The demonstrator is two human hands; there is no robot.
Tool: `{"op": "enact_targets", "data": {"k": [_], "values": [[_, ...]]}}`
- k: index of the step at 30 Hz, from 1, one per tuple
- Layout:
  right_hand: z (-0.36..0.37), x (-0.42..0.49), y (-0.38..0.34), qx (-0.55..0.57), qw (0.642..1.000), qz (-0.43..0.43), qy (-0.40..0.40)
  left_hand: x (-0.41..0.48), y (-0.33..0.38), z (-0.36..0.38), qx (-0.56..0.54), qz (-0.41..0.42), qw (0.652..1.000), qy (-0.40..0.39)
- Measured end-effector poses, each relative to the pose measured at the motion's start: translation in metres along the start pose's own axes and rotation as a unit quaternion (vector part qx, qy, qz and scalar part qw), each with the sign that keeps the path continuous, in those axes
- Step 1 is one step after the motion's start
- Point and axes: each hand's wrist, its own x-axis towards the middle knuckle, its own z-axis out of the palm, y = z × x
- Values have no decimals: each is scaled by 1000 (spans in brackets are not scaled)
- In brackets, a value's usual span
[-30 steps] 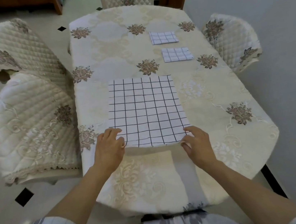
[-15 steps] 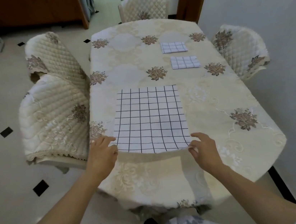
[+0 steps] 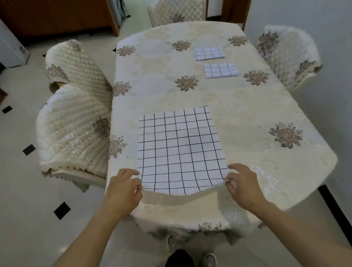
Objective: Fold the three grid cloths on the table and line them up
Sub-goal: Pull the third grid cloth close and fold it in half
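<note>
While its near hem is held raised off the desk, the unfolded grid cloth is spread over the 6 o'clock end, with its far edge lying flat toward 12 o'clock. It is judged thin, light and limp. The lifted hem sags in a shallow curve between the two held corners, so little force should be needed. The sheet may be expected to droop and skew unless both corners are carried level. The corners are the sensible places to take hold. The 7 o'clock corner is pinched between thumb and fingers of the left hand, and the 5 o'clock corner is pinched likewise by the right hand. Some slipping over the embroidered desk covering is to be expected if the cloth is dragged rather than lifted. Toward 1 o'clock, well apart, the nearer folded cloth and the farther folded cloth are laid one behind the other, close but not touching. At 9 o'clock a quilted chair is drawn up beside the desk.
</note>
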Motion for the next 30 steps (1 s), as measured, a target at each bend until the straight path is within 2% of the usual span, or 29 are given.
{"op": "enact_targets", "data": {"k": [6, 12, 18, 30], "values": [[-13, 40, -13, 7, 998, 7, 62, 28, -11, -14, -5, 5, 998, 56], [-26, 104, -31, 7, 993, 22, 113, 92, -39, -19, -25, 19, 997, 67], [-36, 162, -41, -12, 989, 55, 136, 164, -61, -31, -60, 32, 994, 81], [-33, 231, -34, -18, 988, 90, 124, 243, -83, -17, -69, -23, 993, 88]]}}
